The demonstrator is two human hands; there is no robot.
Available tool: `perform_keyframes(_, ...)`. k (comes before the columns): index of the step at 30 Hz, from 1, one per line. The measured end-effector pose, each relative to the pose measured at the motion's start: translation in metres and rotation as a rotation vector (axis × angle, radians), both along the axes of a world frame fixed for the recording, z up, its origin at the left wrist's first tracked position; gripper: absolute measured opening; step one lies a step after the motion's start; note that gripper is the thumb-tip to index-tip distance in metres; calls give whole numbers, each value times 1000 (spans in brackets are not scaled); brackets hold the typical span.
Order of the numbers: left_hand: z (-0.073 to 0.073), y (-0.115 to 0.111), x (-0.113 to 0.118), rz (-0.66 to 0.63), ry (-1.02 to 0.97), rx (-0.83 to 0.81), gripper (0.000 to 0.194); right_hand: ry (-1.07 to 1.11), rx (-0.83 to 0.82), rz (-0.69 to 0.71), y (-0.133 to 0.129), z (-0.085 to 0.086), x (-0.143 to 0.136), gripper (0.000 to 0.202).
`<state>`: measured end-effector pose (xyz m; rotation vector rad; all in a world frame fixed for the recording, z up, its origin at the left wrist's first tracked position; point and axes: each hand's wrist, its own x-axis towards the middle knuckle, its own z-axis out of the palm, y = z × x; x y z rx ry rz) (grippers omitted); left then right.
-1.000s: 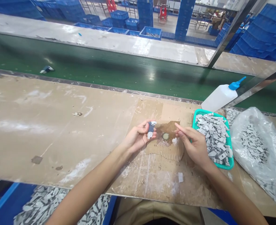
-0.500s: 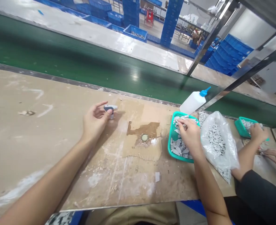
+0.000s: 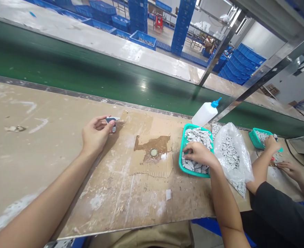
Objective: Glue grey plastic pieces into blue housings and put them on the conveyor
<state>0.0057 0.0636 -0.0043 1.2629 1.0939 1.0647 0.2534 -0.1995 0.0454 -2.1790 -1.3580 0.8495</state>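
My left hand (image 3: 96, 132) is raised a little above the table and pinches a small dark-grey and white plastic part (image 3: 111, 120) between thumb and fingers. Over at the right, my right hand (image 3: 198, 152) reaches into a green basket (image 3: 181, 162) of small grey-white plastic pieces (image 3: 199, 135). Its fingers are drawn together among the pieces, and their tips are partly hidden. Between my hands lies a torn cardboard sheet (image 3: 141, 165) with a small round cap (image 3: 154, 152) of glue-like liquid on it.
A white squeeze bottle (image 3: 205, 114) with a blue nozzle stands behind the basket. A clear bag (image 3: 229, 151) of pieces lies right of it. Farther right, a co-worker's hand (image 3: 272, 144) is at another green basket (image 3: 256, 140). A green conveyor belt (image 3: 131, 82) runs behind the table.
My right hand has moved lower and nearer in the basket, its fingers now down among the pieces. My left hand still holds the plastic part. The whole view has shifted slightly.
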Motion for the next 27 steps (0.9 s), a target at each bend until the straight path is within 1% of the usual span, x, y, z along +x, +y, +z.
perform_keyframes(3,0,1,0,3,-24,-13,27,138,-17,-57,-1,0,1,10)
perform_keyframes(6,-1,2,-1,-2,-39,-8,29,261,11,-124,-1,-1,1,20)
perform_keyframes(10,-6,5,-3,6,-52,-14,37,356,137,-239,0,2,6,34)
perform_keyframes(13,-11,8,-4,15,-57,-3,43,417,259,-317,1,10,7,39)
perform_keyframes(15,-14,10,-4,6,-66,3,45,456,338,-345,2,16,4,40)
perform_keyframes(18,-18,11,-5,3,-84,12,45,514,398,-330,9,21,-9,43)
perform_keyframes(20,-20,12,-6,1,-98,17,46,554,391,-284,17,19,-20,44)
perform_keyframes(24,-22,12,-7,-32,-146,20,52,600,368,-196,32,2,-39,46)
perform_keyframes(27,-22,10,-8,-61,-166,-4,58,597,361,-156,36,-9,-49,43)
